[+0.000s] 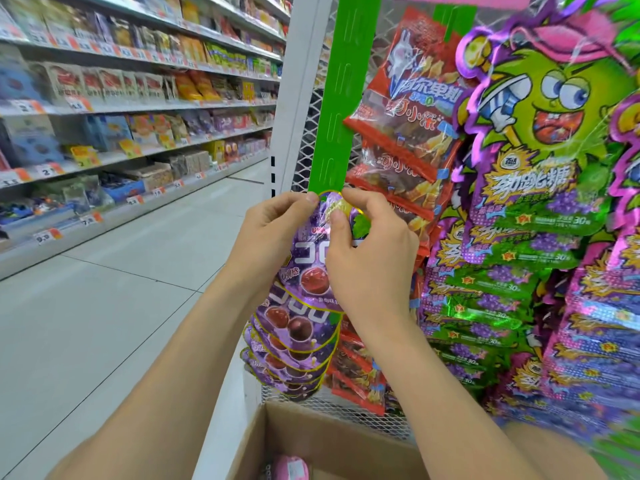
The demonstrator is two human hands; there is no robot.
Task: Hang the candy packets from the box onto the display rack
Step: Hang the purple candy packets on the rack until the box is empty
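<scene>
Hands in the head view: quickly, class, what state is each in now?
Left hand: pinches the top edge of the glossy purple grape-candy packet.
Right hand: pinches the same packet's top.

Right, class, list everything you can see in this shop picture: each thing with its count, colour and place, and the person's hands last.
Top purple packet: one, purple, at the lower end of the bare strip, pinched by both hands.
Hung purple packets: several, purple, overlapping below it.
Green strip: one plainly seen, green, hanging at centre.
Red packets: several, red, in a column right of the strip.
Cartoon packets: many, green and purple, far right.
Cardboard box: one, brown, bottom centre.
Pink item: one, pink, inside the box.
Shelves: stocked, white, along the left.
Left hand: pinches the packet's top edge.
Right hand: pinches the same edge.
</scene>
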